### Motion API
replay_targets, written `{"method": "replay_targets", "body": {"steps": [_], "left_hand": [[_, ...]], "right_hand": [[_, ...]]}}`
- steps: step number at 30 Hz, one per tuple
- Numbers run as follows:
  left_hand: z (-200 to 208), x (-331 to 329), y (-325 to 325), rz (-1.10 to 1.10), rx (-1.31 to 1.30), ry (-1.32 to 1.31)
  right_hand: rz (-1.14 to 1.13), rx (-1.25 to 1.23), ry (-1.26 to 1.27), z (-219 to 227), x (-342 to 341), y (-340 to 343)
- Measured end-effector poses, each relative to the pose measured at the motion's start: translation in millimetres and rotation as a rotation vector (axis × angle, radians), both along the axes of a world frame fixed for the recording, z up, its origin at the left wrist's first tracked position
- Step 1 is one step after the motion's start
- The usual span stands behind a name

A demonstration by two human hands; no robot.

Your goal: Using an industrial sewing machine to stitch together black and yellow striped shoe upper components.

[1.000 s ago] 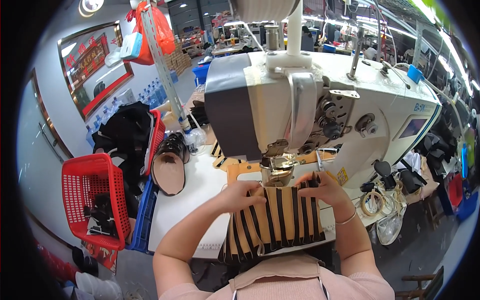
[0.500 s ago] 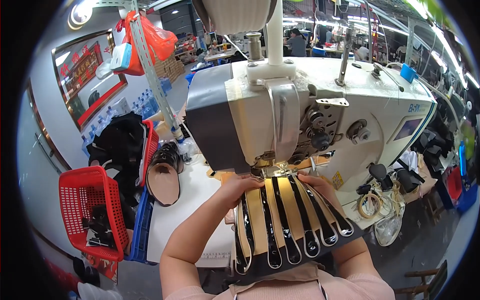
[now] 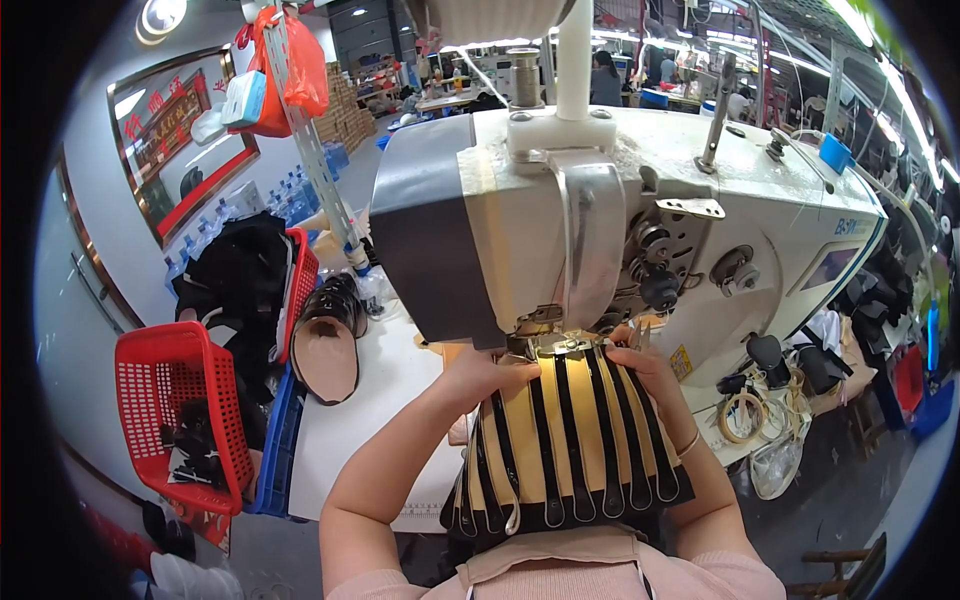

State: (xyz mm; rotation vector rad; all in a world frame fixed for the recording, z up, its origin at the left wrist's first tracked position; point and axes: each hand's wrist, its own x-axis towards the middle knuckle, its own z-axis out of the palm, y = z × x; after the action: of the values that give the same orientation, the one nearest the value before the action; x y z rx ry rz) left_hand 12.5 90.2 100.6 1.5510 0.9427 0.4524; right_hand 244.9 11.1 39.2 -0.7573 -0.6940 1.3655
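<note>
Under the head of a white sewing machine [image 3: 660, 210] lies a tan panel with several glossy black strips [image 3: 570, 420], their rounded ends spread toward my body. My left hand [image 3: 497, 374] grips the panel's left edge by the metal presser part [image 3: 560, 345], thumb on top and some fingers hidden beneath. On the other side, my right hand [image 3: 645, 368] is closed on the panel's right edge. A small pointed metal tool [image 3: 643, 333] shows beside its fingers; I cannot tell whether it is held. The needle point is hidden.
Left on the white table [image 3: 385, 440] stands a glossy black shoe [image 3: 328, 345]. A red basket [image 3: 185, 410] with black scraps and a blue crate [image 3: 275, 450] flank the table. At right lie tape rolls [image 3: 742, 415] and a plastic bag [image 3: 778, 465].
The panel's near end has swung left, and its strips lie straighter. My right hand has shifted slightly right, while the left keeps its place by the presser. The view has tilted a little.
</note>
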Motion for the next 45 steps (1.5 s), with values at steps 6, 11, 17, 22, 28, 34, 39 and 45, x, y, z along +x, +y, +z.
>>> {"method": "replay_targets", "body": {"steps": [6,11,17,22,28,34,39,45], "left_hand": [[-10,-1,9,-0.006,0.077,-0.063],[-8,-4,5,0.002,0.040,-0.028],[-8,-1,7,-0.011,0.176,-0.090],[-25,-8,-20,0.161,0.795,0.080],[-122,-20,-137,0.020,1.424,0.309],[-91,-34,-156,0.204,1.531,0.089],[-57,-37,-164,0.046,1.554,0.118],[-58,-33,-157,0.000,1.496,0.181]], "right_hand": [[-0.028,0.006,-0.105,-1,5,4],[-0.070,-0.101,0.004,-2,-4,-7],[0.188,-0.127,-0.301,-44,26,-53],[0.193,-0.007,-0.503,-61,24,-83],[0.103,-0.010,0.017,-45,-13,-112],[-0.029,-0.135,-0.093,-18,-21,-132],[-0.136,-0.218,-0.409,5,-11,-139],[-0.117,-0.210,-0.460,-7,-3,-129]]}}
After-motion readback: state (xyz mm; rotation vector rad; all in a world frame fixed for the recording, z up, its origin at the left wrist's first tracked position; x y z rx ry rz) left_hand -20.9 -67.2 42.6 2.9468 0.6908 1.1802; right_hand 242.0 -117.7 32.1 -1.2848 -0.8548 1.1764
